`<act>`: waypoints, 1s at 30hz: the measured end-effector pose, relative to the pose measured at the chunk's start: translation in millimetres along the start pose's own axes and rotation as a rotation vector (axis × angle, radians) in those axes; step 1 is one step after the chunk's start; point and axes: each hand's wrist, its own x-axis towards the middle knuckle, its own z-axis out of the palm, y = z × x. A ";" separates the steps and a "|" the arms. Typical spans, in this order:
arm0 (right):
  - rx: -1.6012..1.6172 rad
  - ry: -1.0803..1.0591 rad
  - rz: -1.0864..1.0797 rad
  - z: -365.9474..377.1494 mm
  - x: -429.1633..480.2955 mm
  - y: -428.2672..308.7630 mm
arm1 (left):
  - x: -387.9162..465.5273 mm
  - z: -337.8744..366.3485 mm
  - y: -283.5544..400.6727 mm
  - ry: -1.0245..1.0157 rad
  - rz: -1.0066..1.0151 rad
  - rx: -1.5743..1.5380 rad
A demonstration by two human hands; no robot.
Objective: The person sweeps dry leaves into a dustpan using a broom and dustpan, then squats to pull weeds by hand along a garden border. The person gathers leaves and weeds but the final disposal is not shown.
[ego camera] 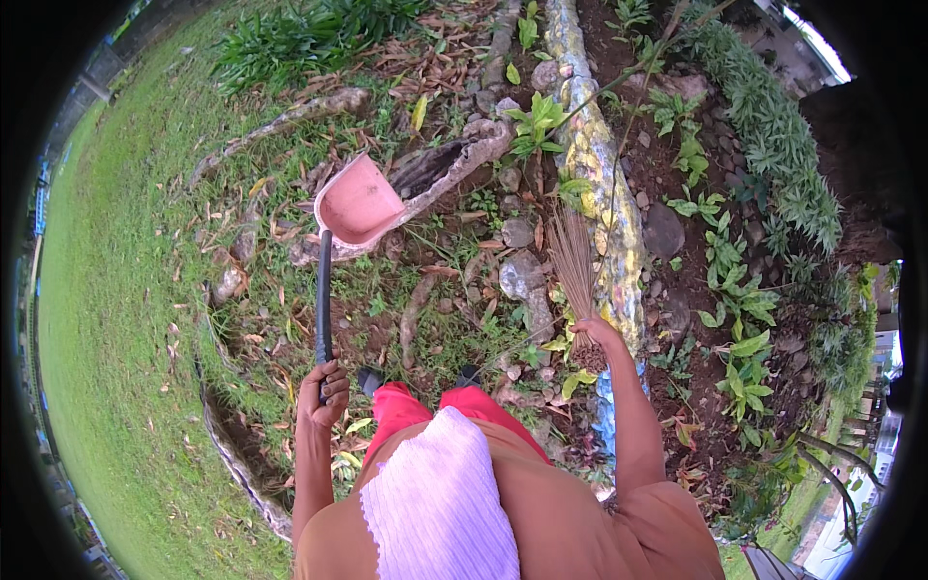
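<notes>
My left hand point(325, 391) is closed round the black handle of a pink plastic dustpan point(360, 203). The pan is over a gnarled root or log at left of centre, with only small specks visible in it. In my right hand point(599, 332) is a stick broom point(571, 254), gripped near its bound end. Its bristles fan out away from me, beside a painted stone border point(612, 239) in yellow and pale blue. Whether the bristles touch the ground I cannot tell. Dry brown leaves point(435, 270) lie scattered on the soil and grass between the two tools.
Exposed roots point(283, 123) and stones point(518, 233) break up the ground before me. Leafy plants point(739, 304) grow in dark soil right of the border. A thin branch point(616, 81) crosses the upper right. Grass point(123, 290) spreads out on the left.
</notes>
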 end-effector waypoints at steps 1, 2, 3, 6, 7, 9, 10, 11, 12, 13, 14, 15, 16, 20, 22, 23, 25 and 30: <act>-0.053 0.087 0.045 10.9 11.8 1.9 | 3.6 1.5 -1.2 -0.032 -0.028 -0.012; -0.094 -0.018 -0.020 17.3 14.3 3.9 | 6.4 3.0 -1.9 -0.051 -0.055 -0.017; -0.153 -0.051 -0.066 18.8 7.6 4.6 | 6.2 4.5 -2.0 -0.024 -0.045 0.005; -0.195 -0.313 -0.073 -33.4 -61.4 -6.7 | 2.2 6.2 -4.2 -0.018 -0.044 0.045; -0.293 -0.254 -0.038 -51.9 -90.6 -9.7 | -0.7 5.6 -5.8 -0.015 -0.039 0.064; -0.328 -0.218 -0.049 -86.0 -136.1 -12.0 | -2.7 4.5 -7.1 -0.006 -0.033 0.083; -0.291 -0.213 -0.017 -101.4 -147.6 -12.6 | -3.8 3.3 -7.3 0.003 -0.029 0.081; -0.274 -0.240 0.004 -107.2 -148.8 -11.6 | -4.4 2.6 -7.0 -0.028 -0.039 0.065; -0.228 -0.185 0.056 -104.9 -140.0 -10.7 | -3.5 2.1 -6.7 -0.025 -0.038 0.059; -0.293 -0.080 0.040 -95.0 -121.4 -9.4 | -2.2 1.6 -6.5 0.012 -0.014 0.075; -0.400 0.066 0.037 -79.2 -95.2 -8.8 | -0.3 1.4 -6.7 0.013 -0.001 0.075; -0.305 0.077 0.015 -57.0 -67.3 -7.4 | 1.2 1.0 -7.6 -0.018 -0.009 0.066; -0.285 0.162 0.035 -32.9 -41.1 -7.6 | 2.2 1.5 -6.9 -0.008 -0.014 0.063; -0.216 -0.082 -0.067 23.6 -21.1 -12.2 | 0.7 1.9 -7.2 -0.029 0.010 0.048; -0.327 -0.186 -0.071 11.5 -57.5 -20.7 | -3.5 -0.6 -8.4 -0.006 0.027 0.067; -0.336 -0.224 -0.069 -1.6 -79.7 -26.3 | -5.3 -2.0 -8.5 -0.035 0.018 0.066; -0.426 -0.279 -0.097 -25.9 -120.2 -35.3 | -8.2 -5.0 -6.7 -0.008 0.036 0.076; -0.380 0.019 -0.044 -40.5 -107.7 -47.3 | -14.0 -13.3 -7.9 -0.031 0.045 0.064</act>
